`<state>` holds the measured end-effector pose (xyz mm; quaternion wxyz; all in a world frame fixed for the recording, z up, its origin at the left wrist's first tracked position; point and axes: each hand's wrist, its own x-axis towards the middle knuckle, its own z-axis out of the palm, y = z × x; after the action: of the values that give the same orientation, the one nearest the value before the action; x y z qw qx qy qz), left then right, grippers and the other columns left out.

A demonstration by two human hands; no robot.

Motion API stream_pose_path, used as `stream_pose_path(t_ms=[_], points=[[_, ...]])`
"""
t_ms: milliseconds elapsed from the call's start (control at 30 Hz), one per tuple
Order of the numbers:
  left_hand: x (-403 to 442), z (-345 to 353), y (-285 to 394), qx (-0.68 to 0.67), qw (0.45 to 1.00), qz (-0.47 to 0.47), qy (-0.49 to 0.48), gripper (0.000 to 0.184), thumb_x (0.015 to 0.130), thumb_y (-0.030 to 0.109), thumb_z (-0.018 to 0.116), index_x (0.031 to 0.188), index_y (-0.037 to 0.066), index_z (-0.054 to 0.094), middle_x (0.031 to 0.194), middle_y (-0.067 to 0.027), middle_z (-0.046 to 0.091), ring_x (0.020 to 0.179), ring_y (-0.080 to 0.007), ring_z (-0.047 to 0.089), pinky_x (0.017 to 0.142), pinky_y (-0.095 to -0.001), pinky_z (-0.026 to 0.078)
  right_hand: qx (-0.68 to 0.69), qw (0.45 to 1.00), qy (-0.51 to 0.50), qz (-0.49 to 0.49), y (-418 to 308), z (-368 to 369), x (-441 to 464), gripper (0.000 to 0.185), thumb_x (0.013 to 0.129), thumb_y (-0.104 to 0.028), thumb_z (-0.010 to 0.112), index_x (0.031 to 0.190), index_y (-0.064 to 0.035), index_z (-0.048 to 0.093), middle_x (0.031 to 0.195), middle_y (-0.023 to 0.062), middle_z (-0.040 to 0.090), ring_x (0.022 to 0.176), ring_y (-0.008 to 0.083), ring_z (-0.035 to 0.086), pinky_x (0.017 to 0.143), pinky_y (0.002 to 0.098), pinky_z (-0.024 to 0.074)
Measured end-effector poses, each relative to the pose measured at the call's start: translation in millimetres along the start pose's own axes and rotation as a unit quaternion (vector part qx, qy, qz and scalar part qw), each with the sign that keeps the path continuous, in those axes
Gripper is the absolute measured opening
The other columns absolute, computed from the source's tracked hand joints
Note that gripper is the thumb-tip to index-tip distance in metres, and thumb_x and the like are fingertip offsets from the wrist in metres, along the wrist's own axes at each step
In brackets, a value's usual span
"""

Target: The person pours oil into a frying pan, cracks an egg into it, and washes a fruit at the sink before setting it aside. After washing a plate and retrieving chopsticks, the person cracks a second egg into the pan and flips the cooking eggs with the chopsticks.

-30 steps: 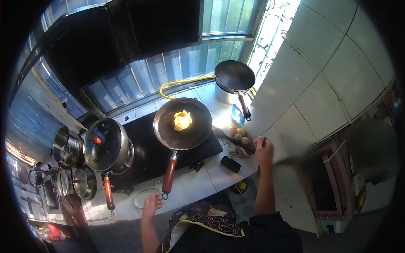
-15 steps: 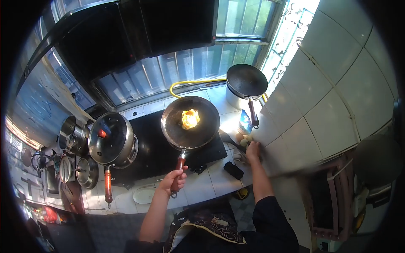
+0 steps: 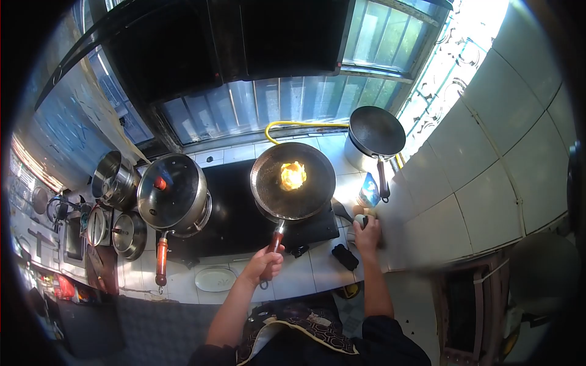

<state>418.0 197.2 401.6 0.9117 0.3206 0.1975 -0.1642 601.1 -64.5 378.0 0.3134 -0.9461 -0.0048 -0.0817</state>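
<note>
My left hand (image 3: pixel 265 266) is wrapped round the red-brown handle of a frying pan (image 3: pixel 268 195) on the black stove. A yellow and white lump of food (image 3: pixel 293 175), which looks like cooked egg, lies in the pan, brightly sunlit. At the counter's right end, my right hand (image 3: pixel 366 233) is closed beside several roundish, egg-like things (image 3: pixel 359 210). A small dark tip shows at its fingers; the rest of what it holds is hidden. Just left of this hand lies a dark, flat utensil (image 3: pixel 342 211), partly visible.
A lidded pan (image 3: pixel 173 189) stands on the left of the stove (image 3: pixel 232 222). Farther right, a dark pan (image 3: pixel 376 131) rests on a pot, above a blue packet (image 3: pixel 368 191). A white oval dish (image 3: pixel 215 280) and a black object (image 3: pixel 345 257) lie along the front counter.
The view has shifted, so the scene sits farther right. My left hand keeps its hold on the pan handle. At my right hand's fingers, a dark tip now shows.
</note>
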Motion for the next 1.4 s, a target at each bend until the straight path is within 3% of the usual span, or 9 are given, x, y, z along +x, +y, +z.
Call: stream_pose_path(t_ms=[300,433,733,1033,1133,1200,1233,1367,1400], points=[[-13,10,0,0.001,0.998,0.006,0.056,0.032,0.078,0.008,0.054,0.109,0.006,0.042,0.067,-0.0010,0.044,0.051,-0.0077,0.044,0.043,-0.0222,0.039,0.145,0.976,0.008,-0.162,-62,19,14,0.037,0.074,-0.017,0.066,0.106,-0.0021,0.053,0.100,0.0157,0.052,0.095,0.0329,0.049,0.082,0.0400,0.0398],[-13,4,1,-0.010,0.999,0.003,0.051,0.032,0.078,0.007,0.055,0.107,0.005,0.042,0.067,-0.0019,0.045,0.051,-0.0091,0.044,0.044,-0.0234,0.039,0.042,0.973,-0.020,-0.226,-66,50,27,0.042,0.077,-0.020,0.064,0.114,-0.0074,0.048,0.106,0.0150,0.050,0.089,0.0357,0.056,0.073,0.0422,0.0465],[-15,1,2,0.027,0.998,0.007,0.055,0.033,0.077,0.005,0.055,0.107,0.004,0.041,0.067,-0.0027,0.045,0.049,-0.0088,0.045,0.042,-0.0229,0.041,-0.007,0.975,-0.082,-0.206,-66,59,31,0.045,0.078,-0.021,0.063,0.117,-0.0094,0.044,0.110,0.0136,0.049,0.085,0.0357,0.058,0.069,0.0437,0.0474],[-14,-6,6,0.040,0.999,0.010,0.031,0.038,0.078,0.010,0.059,0.110,0.004,0.040,0.071,-0.0043,0.049,0.051,-0.0108,0.050,0.041,-0.0223,0.042,0.191,0.968,-0.077,-0.145,-82,28,39,0.037,0.074,-0.019,0.066,0.106,-0.0027,0.053,0.097,0.0167,0.056,0.090,0.0304,0.056,0.076,0.0376,0.0449],[-13,-7,11,0.168,0.982,-0.010,0.087,0.053,0.078,0.020,0.064,0.120,0.003,0.036,0.089,-0.0116,0.055,0.072,-0.0196,0.059,0.060,-0.0296,0.050,0.257,0.938,-0.199,-0.118,-98,4,32,0.038,0.071,-0.022,0.071,0.100,-0.0012,0.057,0.087,0.0115,0.059,0.078,0.0206,0.057,0.070,0.0318,0.0456],[-20,5,11,0.513,0.768,0.267,0.275,0.069,0.073,0.017,0.070,0.127,0.002,0.030,0.109,-0.0194,0.049,0.098,-0.0272,0.054,0.086,-0.0383,0.045,0.239,0.913,-0.299,-0.141,-125,-32,13,0.041,0.069,-0.024,0.073,0.100,-0.0019,0.057,0.083,0.0072,0.059,0.072,0.0116,0.053,0.066,0.0263,0.0450],[-31,33,28,0.471,0.792,0.297,0.250,0.081,0.069,0.017,0.074,0.133,0.003,0.026,0.119,-0.0209,0.044,0.111,-0.0282,0.046,0.095,-0.0383,0.037,0.234,0.902,-0.336,-0.140,-134,-38,4,0.042,0.068,-0.024,0.074,0.100,-0.0034,0.056,0.083,0.0073,0.059,0.071,0.0119,0.054,0.066,0.0262,0.0450],[-43,89,53,0.498,0.794,0.328,0.118,0.075,0.069,0.015,0.073,0.131,0.006,0.033,0.121,-0.0137,0.047,0.109,-0.0221,0.048,0.095,-0.0331,0.037,0.242,0.845,-0.437,-0.194,-175,-58,-23,0.044,0.067,-0.024,0.076,0.097,-0.0055,0.050,0.081,0.0055,0.057,0.068,0.0116,0.053,0.062,0.0271,0.0445],[-44,95,52,0.555,0.740,0.358,0.125,0.066,0.071,0.014,0.071,0.128,0.006,0.039,0.116,-0.0111,0.051,0.099,-0.0186,0.054,0.085,-0.0279,0.043,0.266,0.836,-0.417,-0.235,-174,-50,-29,0.045,0.066,-0.024,0.076,0.096,-0.0055,0.048,0.079,0.0045,0.055,0.065,0.0113,0.052,0.059,0.0270,0.0434]])
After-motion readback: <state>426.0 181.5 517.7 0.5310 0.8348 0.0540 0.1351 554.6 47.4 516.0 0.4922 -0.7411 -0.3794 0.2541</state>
